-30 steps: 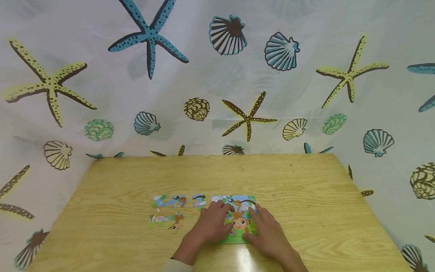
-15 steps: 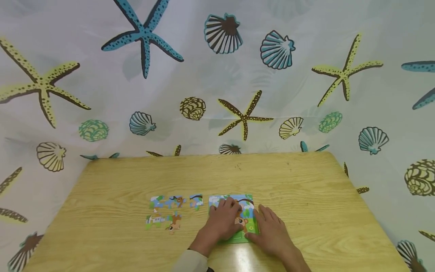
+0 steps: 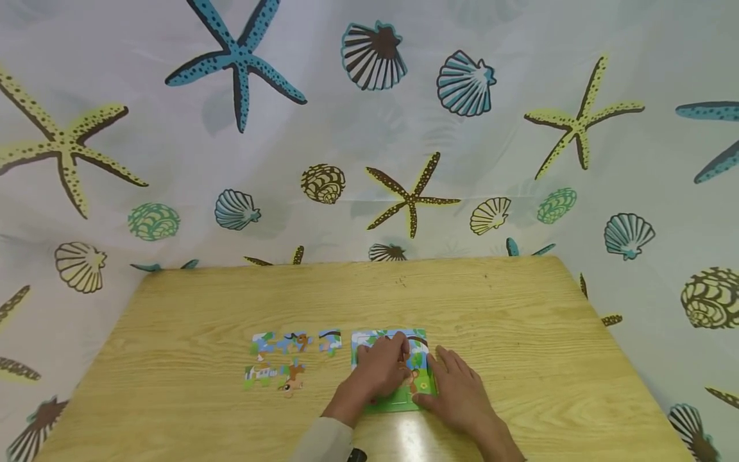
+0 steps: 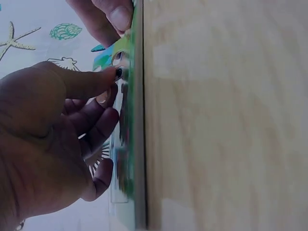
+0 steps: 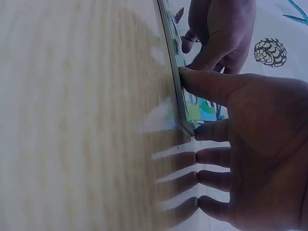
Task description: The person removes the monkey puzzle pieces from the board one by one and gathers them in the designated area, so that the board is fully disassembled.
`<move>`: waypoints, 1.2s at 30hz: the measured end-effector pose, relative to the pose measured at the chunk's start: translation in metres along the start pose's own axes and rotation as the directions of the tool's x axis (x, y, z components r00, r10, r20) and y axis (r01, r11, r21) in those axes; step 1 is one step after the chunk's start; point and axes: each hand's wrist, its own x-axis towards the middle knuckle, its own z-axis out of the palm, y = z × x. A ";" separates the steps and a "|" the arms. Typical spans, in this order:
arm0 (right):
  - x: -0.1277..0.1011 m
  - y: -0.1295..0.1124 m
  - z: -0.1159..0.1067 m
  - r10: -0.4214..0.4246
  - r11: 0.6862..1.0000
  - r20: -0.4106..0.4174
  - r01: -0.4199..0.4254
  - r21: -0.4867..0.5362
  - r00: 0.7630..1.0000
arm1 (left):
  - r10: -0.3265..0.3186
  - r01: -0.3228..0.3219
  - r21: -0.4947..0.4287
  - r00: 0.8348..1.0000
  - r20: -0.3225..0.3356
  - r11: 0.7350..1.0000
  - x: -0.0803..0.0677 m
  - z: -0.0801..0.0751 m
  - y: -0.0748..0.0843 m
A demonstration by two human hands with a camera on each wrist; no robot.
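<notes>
A picture puzzle board [image 3: 397, 405] with a green lower border and a monkey picture lies in front of me. Over its middle, my left hand [image 3: 375, 369] covers much of the picture. In the left wrist view, the left thumb and forefinger come together at the picture surface and pinch a small puzzle piece [image 4: 119, 73], mostly hidden by the fingertips. My right hand [image 3: 458, 391] lies along the board's right side. The right wrist view shows its thumb [image 5: 207, 84] on the board's near edge and its straight fingers on the table at the corner.
Left of the board lie several joined puzzle pieces [image 3: 297, 342], a separate piece [image 3: 330, 341] and a lower joined group [image 3: 274, 374]. The wooden table [image 3: 491, 308] meets a curtain [image 3: 323, 128] printed with starfish and shells.
My left hand has moved right over the board and now covers the monkey's face. The right hand still rests at the board's right side. The head view has shifted slightly.
</notes>
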 end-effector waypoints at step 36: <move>0.001 0.000 0.005 0.003 1.000 -0.009 -0.004 -0.009 1.000 | -0.212 0.228 0.068 0.958 -0.194 0.971 -0.073 -0.067 -0.088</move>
